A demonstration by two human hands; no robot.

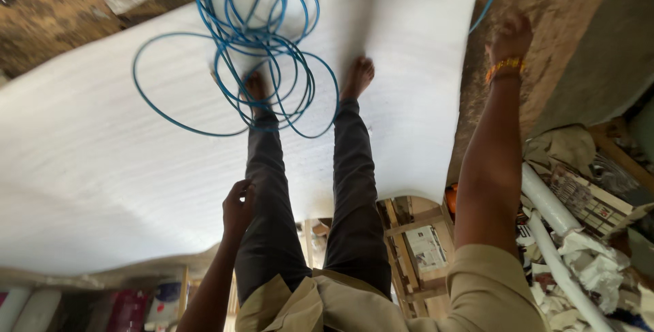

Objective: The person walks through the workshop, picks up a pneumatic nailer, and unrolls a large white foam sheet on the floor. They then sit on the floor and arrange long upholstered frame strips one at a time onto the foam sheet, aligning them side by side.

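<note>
The right hand point(509, 35) is raised and closed around a strand of the blue cable point(245, 46). The left hand point(238, 206) is curled near the thigh; what it grips cannot be told. The cable's tangled loops hang over the white foam sheet point(102, 148).

Sitting with both legs point(310, 189) stretching straight forward, bare feet point(357, 76) pointing away. Left hand point(238, 204) hovering just above the left thigh, fingers curling loosely inward, forearm rising from the lower edge. Right arm point(487, 182) reaching far forward and fully extending, right hand point(511, 35) closing into a loose fist, an orange band point(504, 66) circling the wrist.
</note>
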